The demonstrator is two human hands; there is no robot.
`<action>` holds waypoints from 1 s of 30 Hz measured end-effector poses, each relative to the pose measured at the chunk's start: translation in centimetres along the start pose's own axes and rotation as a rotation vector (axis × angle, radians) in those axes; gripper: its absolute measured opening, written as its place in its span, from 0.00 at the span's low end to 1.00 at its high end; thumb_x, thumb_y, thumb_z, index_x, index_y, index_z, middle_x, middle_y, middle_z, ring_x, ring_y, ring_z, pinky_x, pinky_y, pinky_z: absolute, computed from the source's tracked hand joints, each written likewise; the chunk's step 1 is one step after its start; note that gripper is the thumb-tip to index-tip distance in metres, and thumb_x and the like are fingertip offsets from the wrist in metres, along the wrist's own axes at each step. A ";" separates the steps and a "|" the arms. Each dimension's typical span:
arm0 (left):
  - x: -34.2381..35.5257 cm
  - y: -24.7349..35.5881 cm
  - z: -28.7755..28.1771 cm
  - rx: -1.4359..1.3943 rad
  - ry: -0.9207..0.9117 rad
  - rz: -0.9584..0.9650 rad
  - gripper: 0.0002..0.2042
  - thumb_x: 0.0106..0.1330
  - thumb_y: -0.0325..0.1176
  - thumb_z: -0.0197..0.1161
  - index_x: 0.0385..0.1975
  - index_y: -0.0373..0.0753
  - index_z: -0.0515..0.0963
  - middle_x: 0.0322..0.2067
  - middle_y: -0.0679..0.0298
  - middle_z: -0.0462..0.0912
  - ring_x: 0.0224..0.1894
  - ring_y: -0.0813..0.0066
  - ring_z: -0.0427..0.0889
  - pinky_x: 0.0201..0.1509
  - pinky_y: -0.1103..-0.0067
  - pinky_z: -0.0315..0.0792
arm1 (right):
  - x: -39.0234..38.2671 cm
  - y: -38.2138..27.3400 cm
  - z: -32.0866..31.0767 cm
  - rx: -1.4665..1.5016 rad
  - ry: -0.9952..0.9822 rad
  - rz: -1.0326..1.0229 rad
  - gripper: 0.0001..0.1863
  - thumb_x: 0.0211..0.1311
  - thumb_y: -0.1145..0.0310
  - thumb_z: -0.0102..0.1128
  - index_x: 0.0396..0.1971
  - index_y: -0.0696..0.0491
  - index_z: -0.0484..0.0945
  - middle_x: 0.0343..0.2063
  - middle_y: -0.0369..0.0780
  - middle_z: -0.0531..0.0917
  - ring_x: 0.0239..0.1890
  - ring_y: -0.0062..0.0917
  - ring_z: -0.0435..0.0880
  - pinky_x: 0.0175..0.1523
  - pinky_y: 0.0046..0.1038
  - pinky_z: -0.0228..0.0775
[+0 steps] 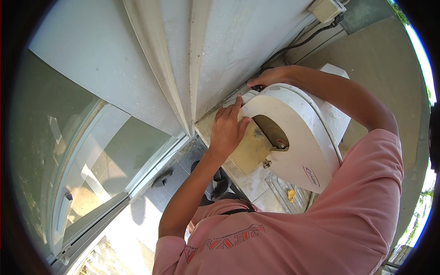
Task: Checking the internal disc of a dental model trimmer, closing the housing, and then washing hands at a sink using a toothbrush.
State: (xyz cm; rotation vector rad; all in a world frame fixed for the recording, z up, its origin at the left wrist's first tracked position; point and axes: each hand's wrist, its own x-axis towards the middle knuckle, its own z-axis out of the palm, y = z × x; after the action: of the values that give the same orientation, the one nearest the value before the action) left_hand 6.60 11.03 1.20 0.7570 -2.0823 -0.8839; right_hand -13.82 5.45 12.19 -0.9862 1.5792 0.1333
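A bulky white casing (298,123) with a rounded end and an oval opening stands in front of me, leaning toward my right side. Inside the opening (271,130) a small metal part shows. My left hand (226,130) lies at the casing's left edge, thumb and fingers apart, the index fingertip against a white pipe-like part (248,96). Reaching over the casing's far side, my right hand (273,76) is closed on a small dark fitting or tool (258,87), mostly covered by the fingers. A small metal tap-like piece (266,163) sticks out below the opening.
A white wall panel (238,46) with vertical ribs rises close beyond my hands. A black cable (311,37) runs to a box (326,10) at the top right. On the left is a glass door (91,151). Below lie a ledge (250,149) and a yellow lump (291,195).
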 end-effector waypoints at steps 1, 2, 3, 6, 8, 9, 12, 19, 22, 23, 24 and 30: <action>0.1 0.1 0.1 0.000 0.005 0.004 0.30 0.56 0.33 0.64 0.57 0.30 0.62 0.39 0.47 0.76 0.41 0.49 0.75 0.44 0.65 0.70 | -0.3 0.5 -0.3 0.059 -0.020 -0.020 0.36 0.59 0.42 0.53 0.50 0.64 0.71 0.43 0.45 0.76 0.43 0.26 0.73 0.48 0.31 0.66; 0.2 0.3 0.3 -0.013 0.011 0.015 0.30 0.56 0.33 0.64 0.58 0.30 0.62 0.39 0.47 0.76 0.41 0.49 0.75 0.44 0.65 0.70 | 1.3 1.6 -1.4 0.008 0.032 0.166 0.31 0.61 0.45 0.53 0.48 0.61 0.73 0.41 0.43 0.77 0.43 0.24 0.73 0.48 0.28 0.67; 0.0 0.2 0.1 -0.019 0.020 0.019 0.30 0.56 0.33 0.64 0.58 0.30 0.62 0.39 0.47 0.76 0.41 0.49 0.75 0.44 0.65 0.70 | 1.8 2.2 -1.7 0.000 0.029 0.159 0.31 0.61 0.45 0.53 0.48 0.61 0.73 0.41 0.43 0.77 0.43 0.24 0.73 0.48 0.28 0.67; 0.0 0.1 0.0 -0.024 0.012 0.002 0.30 0.56 0.33 0.65 0.58 0.31 0.62 0.39 0.47 0.76 0.41 0.49 0.75 0.44 0.66 0.70 | 2.0 3.7 -2.4 0.194 -0.250 -0.151 0.23 0.64 0.51 0.52 0.45 0.56 0.73 0.42 0.41 0.76 0.44 0.21 0.72 0.47 0.23 0.67; 0.1 0.3 0.1 -0.019 0.011 0.003 0.30 0.56 0.33 0.65 0.58 0.30 0.62 0.39 0.47 0.76 0.41 0.49 0.75 0.44 0.66 0.70 | 2.2 4.4 -3.1 0.086 -0.313 -0.374 0.18 0.66 0.54 0.50 0.44 0.53 0.73 0.44 0.39 0.75 0.44 0.20 0.72 0.47 0.19 0.67; 0.0 0.3 0.0 -0.010 0.008 -0.002 0.30 0.56 0.33 0.65 0.58 0.30 0.62 0.38 0.47 0.76 0.40 0.49 0.75 0.44 0.66 0.70 | 2.0 4.0 -3.0 0.083 -0.317 -0.376 0.18 0.66 0.54 0.50 0.44 0.53 0.73 0.44 0.39 0.75 0.44 0.20 0.72 0.47 0.19 0.67; -0.1 0.1 -0.2 -0.032 0.012 -0.005 0.30 0.56 0.33 0.64 0.58 0.30 0.62 0.37 0.47 0.76 0.39 0.50 0.75 0.44 0.65 0.70 | 0.6 1.4 -1.8 0.278 -0.198 -0.212 0.18 0.64 0.54 0.54 0.44 0.53 0.73 0.46 0.40 0.74 0.44 0.20 0.73 0.47 0.20 0.67; 0.0 0.3 -0.1 -0.024 0.018 -0.005 0.30 0.57 0.34 0.64 0.58 0.29 0.62 0.37 0.47 0.76 0.38 0.50 0.74 0.44 0.66 0.69 | 1.2 2.4 -1.9 0.063 -0.098 -0.052 0.30 0.62 0.44 0.49 0.47 0.58 0.71 0.45 0.44 0.75 0.42 0.27 0.74 0.50 0.32 0.68; 0.0 0.4 -0.1 -0.027 0.005 -0.012 0.30 0.57 0.34 0.64 0.57 0.29 0.63 0.36 0.47 0.76 0.39 0.50 0.74 0.44 0.66 0.69 | 1.6 2.2 -1.8 0.257 -0.155 -0.112 0.27 0.63 0.47 0.48 0.46 0.58 0.72 0.43 0.43 0.76 0.41 0.26 0.74 0.48 0.31 0.68; -0.1 0.4 -0.2 -0.023 0.004 -0.018 0.30 0.57 0.34 0.64 0.57 0.29 0.63 0.37 0.47 0.76 0.39 0.50 0.74 0.44 0.65 0.69 | 1.8 1.8 -1.4 0.380 -0.066 0.000 0.22 0.64 0.53 0.50 0.44 0.57 0.73 0.42 0.41 0.77 0.40 0.24 0.74 0.47 0.28 0.69; 0.0 0.3 -0.3 -0.016 0.004 -0.024 0.30 0.57 0.34 0.64 0.57 0.29 0.63 0.37 0.47 0.77 0.39 0.50 0.74 0.44 0.65 0.69 | 2.0 1.3 -1.0 0.377 -0.068 -0.003 0.22 0.64 0.53 0.50 0.44 0.57 0.73 0.42 0.41 0.77 0.40 0.24 0.74 0.47 0.28 0.69; -0.1 0.3 -0.1 -0.014 0.022 0.009 0.30 0.56 0.34 0.64 0.57 0.29 0.63 0.38 0.48 0.77 0.39 0.50 0.74 0.44 0.65 0.69 | 2.0 3.0 -2.1 0.305 -0.182 -0.229 0.17 0.62 0.55 0.53 0.39 0.55 0.75 0.43 0.39 0.75 0.38 0.24 0.73 0.46 0.28 0.69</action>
State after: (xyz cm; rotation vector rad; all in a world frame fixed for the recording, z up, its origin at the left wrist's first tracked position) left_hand 6.68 11.27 1.47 0.7468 -2.0566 -0.8803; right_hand -17.22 5.16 9.77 -0.8796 1.2662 -0.1688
